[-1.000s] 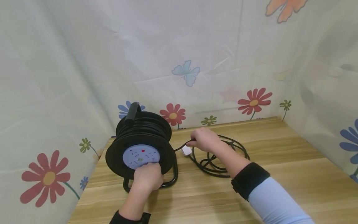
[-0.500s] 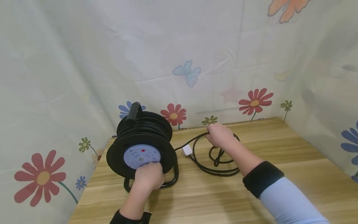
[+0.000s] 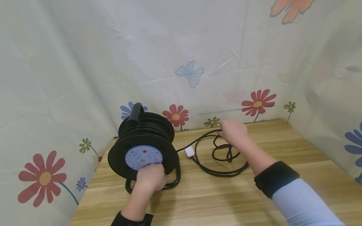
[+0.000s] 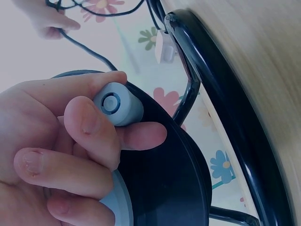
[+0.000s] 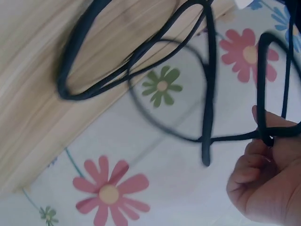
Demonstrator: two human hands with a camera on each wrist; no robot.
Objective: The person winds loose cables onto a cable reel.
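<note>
Two hands were at work on a cable reel (image 3: 142, 147) that stood upright on its black frame near the left end of the wooden table (image 3: 282, 150). The left hand (image 3: 151, 179) had thumb and fingers curled round the small grey knob (image 4: 117, 103) on the reel's face. The right hand (image 3: 233, 131) held the black cable (image 3: 223, 171) lifted off the table, gripped in bent fingers, with loose loops hanging and lying beneath it. A white plug (image 3: 189, 152) lay just beside the reel.

Judging from the crossed loops under the right hand, the cable could knot or snag, and a sharp pull might tip the reel or drag the plug.

How much cable sat wound on the drum was hard to tell; the right wrist view was blurred, and the reel's far side was hidden
</note>
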